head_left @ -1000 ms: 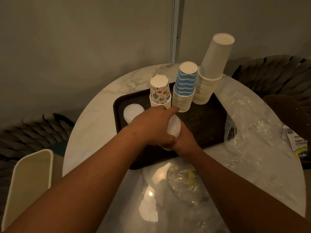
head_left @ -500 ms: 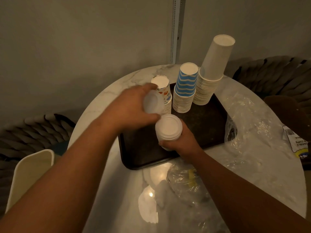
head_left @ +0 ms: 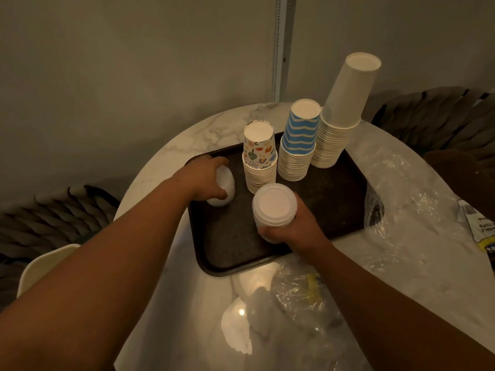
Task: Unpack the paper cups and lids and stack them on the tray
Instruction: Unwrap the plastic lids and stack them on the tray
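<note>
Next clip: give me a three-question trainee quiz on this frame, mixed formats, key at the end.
1. True or false: all three cup stacks stand upside down on the tray.
2. Which cup stack is tallest: A patterned, B blue striped, C plain white?
3. Fill in: the right hand holds a stack of white ____.

Key: 1 true. 2 C. 3 lids; the left hand holds a smaller lid stack at the tray's left side.

The scene is being lit dimly and warmly from overhead. Glare is being reflected off the glossy table (head_left: 166, 303) and the clear plastic wrap (head_left: 396, 199). Straight lines are being bent by wide-angle distortion toward the edges. Fine detail is being softened by noise.
</note>
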